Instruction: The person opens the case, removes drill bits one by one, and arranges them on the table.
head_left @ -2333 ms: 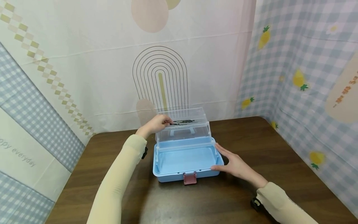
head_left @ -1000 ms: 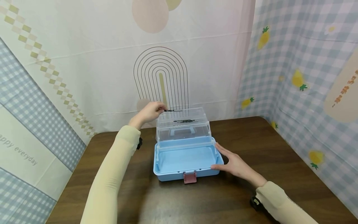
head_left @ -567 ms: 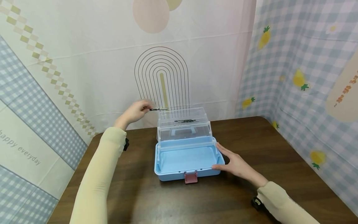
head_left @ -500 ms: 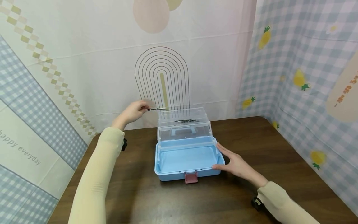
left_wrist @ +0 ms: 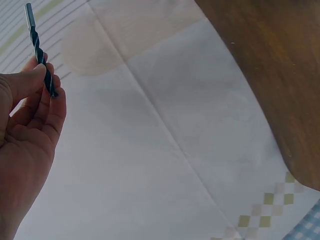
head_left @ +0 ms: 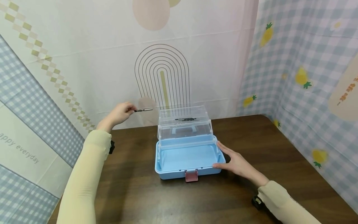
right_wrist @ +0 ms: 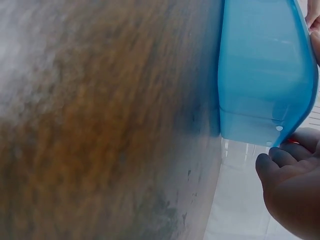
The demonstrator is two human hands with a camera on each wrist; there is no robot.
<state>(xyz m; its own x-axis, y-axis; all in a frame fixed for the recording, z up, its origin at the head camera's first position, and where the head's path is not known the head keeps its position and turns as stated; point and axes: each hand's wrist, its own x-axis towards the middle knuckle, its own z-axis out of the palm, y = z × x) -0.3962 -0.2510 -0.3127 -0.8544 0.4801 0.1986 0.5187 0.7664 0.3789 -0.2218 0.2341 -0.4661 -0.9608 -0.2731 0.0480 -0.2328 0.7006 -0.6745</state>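
Drill bit (head_left: 144,110) hangs left of the blue toolbox (head_left: 173,175): my left hand (head_left: 119,113) pinches its fluted end between thumb and fingers, perhaps to leave the shank free. Other bits (head_left: 186,119) lie bunched in the clear upper tray (head_left: 203,120). My right hand (head_left: 237,162) spreads wide against the blue toolbox's right edge; from here, I read that as bracing.

The right hand (right_wrist: 296,187) holds the blue box (right_wrist: 267,65) (brown tabletop (right_wrist: 100,130) fills the left)
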